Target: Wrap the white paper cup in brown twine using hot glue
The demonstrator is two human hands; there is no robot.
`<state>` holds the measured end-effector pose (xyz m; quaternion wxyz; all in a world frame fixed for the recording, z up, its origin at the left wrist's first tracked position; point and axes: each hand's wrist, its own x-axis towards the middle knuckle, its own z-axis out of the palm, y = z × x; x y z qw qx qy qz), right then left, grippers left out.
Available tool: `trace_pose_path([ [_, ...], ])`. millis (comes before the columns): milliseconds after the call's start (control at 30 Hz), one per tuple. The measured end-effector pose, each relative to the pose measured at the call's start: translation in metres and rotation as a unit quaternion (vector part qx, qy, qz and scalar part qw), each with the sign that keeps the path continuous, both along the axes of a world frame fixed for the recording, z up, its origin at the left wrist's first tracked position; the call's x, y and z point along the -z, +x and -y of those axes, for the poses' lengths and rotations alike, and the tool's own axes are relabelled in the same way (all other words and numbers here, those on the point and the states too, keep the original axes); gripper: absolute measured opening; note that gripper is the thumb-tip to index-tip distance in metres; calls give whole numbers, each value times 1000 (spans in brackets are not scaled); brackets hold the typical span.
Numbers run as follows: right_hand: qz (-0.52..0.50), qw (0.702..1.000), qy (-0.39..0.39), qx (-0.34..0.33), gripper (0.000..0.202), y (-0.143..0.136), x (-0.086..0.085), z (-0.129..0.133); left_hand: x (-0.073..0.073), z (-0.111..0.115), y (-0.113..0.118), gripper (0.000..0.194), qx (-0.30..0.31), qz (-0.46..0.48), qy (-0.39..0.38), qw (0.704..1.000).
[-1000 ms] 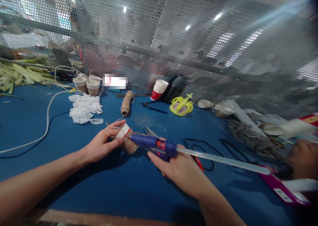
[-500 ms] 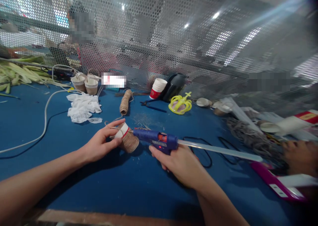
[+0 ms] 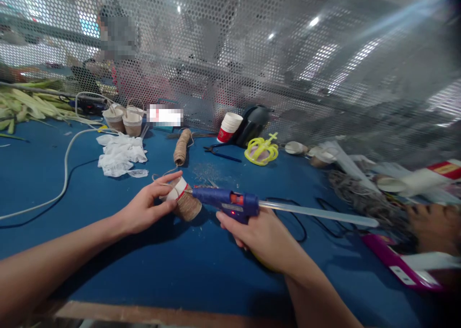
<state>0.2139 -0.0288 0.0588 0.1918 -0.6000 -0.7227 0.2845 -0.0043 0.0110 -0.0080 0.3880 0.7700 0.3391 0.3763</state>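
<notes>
A paper cup [image 3: 188, 205], partly wrapped in brown twine, lies tilted in my left hand [image 3: 153, 200], whose fingers grip its bare white and red part. My right hand [image 3: 257, 229] is wrapped round a blue glue gun [image 3: 226, 202] with a small red light. The gun's nozzle touches or nearly touches the cup beside the twine's edge. A long clear glue stick [image 3: 320, 213] sticks out of the gun's back. Twine runs from the cup to a twine roll [image 3: 182, 148] behind it.
Behind are white gloves [image 3: 122, 154], two wrapped cups [image 3: 132, 121], blue-handled pliers [image 3: 223, 154], stacked paper cups [image 3: 229, 127] and a yellow crown [image 3: 261, 151]. At right lie a purple object [image 3: 399, 263], grey cord and another person's hand [image 3: 434, 227].
Both hands, the cup and the glue gun stay almost where they were. The glue stick's far end sits slightly higher and further left.
</notes>
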Motion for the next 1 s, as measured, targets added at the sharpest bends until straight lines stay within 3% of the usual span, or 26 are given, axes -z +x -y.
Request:
trace_pose_path([
  [233,-1,1000,-19,21,26,1,0,-6,1,0,0,21,-1,-4,2,1000],
  [733,-3,1000,-1,-8,25,0,-1,1,1,1,-1,22,5,-3,-1,1000],
  [1000,73,992,69,-80,34,8,8,1,1,0,-1,21,6,0,-2,1000],
])
